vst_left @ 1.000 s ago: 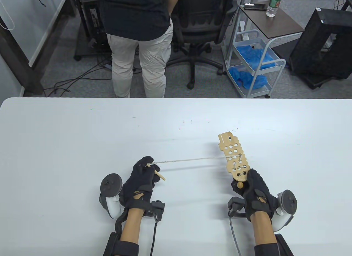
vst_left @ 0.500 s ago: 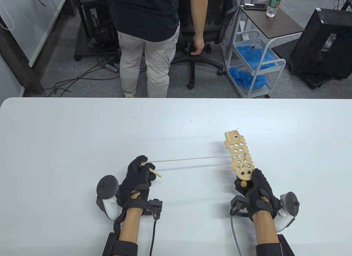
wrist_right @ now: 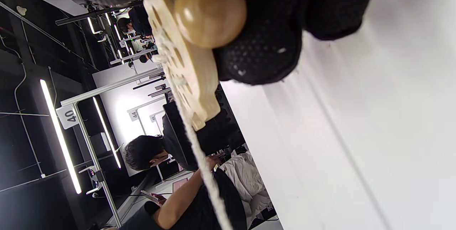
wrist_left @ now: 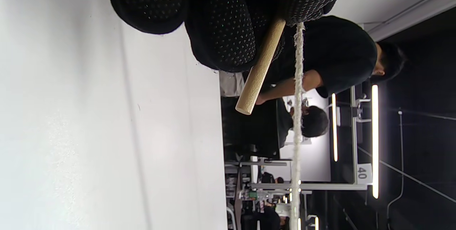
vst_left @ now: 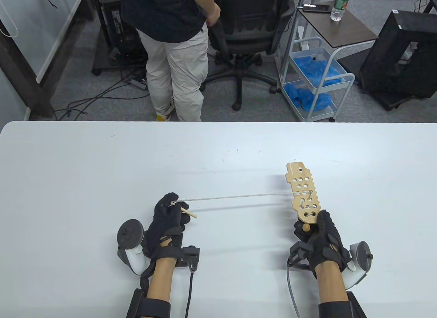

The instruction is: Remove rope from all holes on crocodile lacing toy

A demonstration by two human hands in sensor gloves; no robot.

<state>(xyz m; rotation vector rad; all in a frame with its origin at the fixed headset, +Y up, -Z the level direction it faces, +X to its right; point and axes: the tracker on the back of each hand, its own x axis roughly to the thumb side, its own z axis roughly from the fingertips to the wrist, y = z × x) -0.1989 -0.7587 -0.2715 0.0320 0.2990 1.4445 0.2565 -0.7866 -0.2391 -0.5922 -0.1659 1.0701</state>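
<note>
We find the flat, pale wooden crocodile lacing board pierced with round holes (vst_left: 303,195) held above the white bench (vst_left: 85,181) at the person's right, its lower end gripped by the right hand (vst_left: 321,237) just above a round wooden knob (wrist_right: 210,11). The left hand (vst_left: 169,219) is closed round the slim wooden dowel needle (vst_left: 188,213) at the rope's free end, with the cream twisted rope (vst_left: 239,196) running taut between hand and board. We still see the rope looped through several holes in the board's lower half, so we judge the unlacing part done. In our judgement the board is light, stiff and safe to clamp at its tail; the rope is soft, fuzzy and likely to drag at each hole, so it is best drawn by the rigid needle, or pinched close to the hole being cleared. Against the frame one second earlier, the left hand has shifted left and the board has moved right and stands more upright, lengthening the taut span. A bystander in light trousers (vst_left: 174,72) behind the bench has also moved toward the office chair (vst_left: 245,34).
</note>
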